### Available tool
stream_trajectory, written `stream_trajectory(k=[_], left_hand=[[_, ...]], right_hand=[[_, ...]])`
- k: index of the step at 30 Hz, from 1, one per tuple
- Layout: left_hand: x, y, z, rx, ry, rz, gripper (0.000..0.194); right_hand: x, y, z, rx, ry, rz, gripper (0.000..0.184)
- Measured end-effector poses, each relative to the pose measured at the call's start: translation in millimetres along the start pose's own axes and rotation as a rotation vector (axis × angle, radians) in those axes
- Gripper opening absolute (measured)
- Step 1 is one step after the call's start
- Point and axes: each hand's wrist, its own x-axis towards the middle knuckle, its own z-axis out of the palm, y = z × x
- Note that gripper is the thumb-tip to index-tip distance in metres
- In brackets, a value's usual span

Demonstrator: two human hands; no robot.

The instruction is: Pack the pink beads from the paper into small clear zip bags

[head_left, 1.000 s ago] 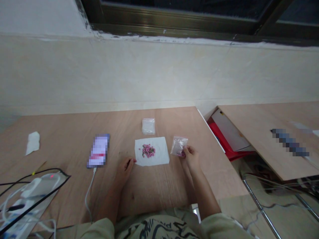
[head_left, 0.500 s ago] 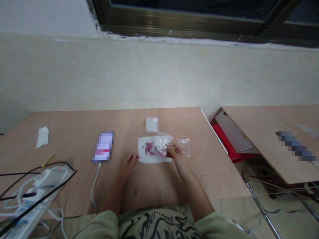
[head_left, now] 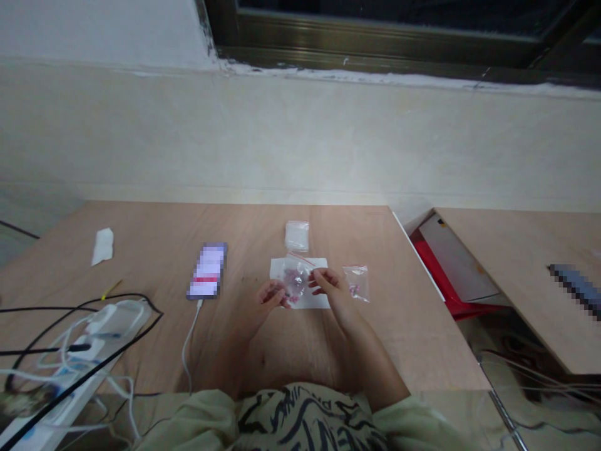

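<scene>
A clear zip bag (head_left: pixel 295 279) with a red strip along its top is held over a white sheet of paper (head_left: pixel 321 302). Small pink beads show at the bag's lower part, though I cannot tell which lie inside it and which lie behind on the paper. My left hand (head_left: pixel 271 294) pinches the bag's lower left edge. At the bag's right edge is my right hand (head_left: pixel 328 283), its fingers apart. Beside that hand, a second zip bag (head_left: pixel 357 283) with a few pink beads lies on the table.
Behind the paper lies a stack of clear bags (head_left: pixel 297 236). A phone (head_left: pixel 207 270) on a white cable rests to the left, with a scrap of white paper (head_left: pixel 102 246) farther off. Cables tangle around a power strip (head_left: pixel 110 326) at lower left. Another table (head_left: pixel 507 263) stands right, across a gap.
The bag has moved from my right hand to my left, which rose from the paper's left edge. My right hand's fingers have parted. The whole view has shifted slightly.
</scene>
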Motion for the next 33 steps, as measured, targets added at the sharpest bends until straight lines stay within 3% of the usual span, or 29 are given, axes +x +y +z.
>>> stream_trajectory(k=[10, 12, 15, 16, 17, 20, 22, 28, 33], left_hand=[[-9.4, -4.2, -14.5, 0.111, -0.053, -0.064, 0.024], [-14.2, -4.9, -20.0, 0.207, 0.048, -0.079, 0.028], [-23.3, 1.6, -26.0, 0.396, 0.374, -0.061, 0.032], [-26.3, 5.6, -26.4, 0.435, 0.421, -0.034, 0.029], [-29.0, 10.1, -25.7, 0.457, 0.412, -0.015, 0.025], [-34.3, 22.2, -18.9, 0.487, 0.095, 0.009, 0.02], [-35.4, 26.5, -13.9, 0.481, -0.002, 0.003, 0.02], [-33.3, 25.4, -15.3, 0.438, -0.092, -0.047, 0.022], [-25.3, 21.1, -18.4, 0.387, -0.19, -0.054, 0.02]], right_hand=[[10.7, -15.5, -10.6, -0.238, -0.261, 0.073, 0.027], [5.0, -10.0, -6.4, -0.227, -0.278, 0.097, 0.028], [-9.0, 2.2, 7.1, -0.21, -0.256, 0.12, 0.028], [-14.6, 6.3, 13.4, -0.22, -0.232, 0.121, 0.027], [-20.4, 10.0, 20.3, -0.235, -0.213, 0.109, 0.026], [-36.3, 16.6, 40.1, -0.28, -0.212, 0.008, 0.019], [-43.8, 16.7, 48.9, -0.33, -0.244, -0.073, 0.017], [-47.1, 10.4, 51.2, -0.41, -0.34, -0.118, 0.021], [-34.9, 7.2, 51.1, -0.264, -0.315, 0.102, 0.019]])
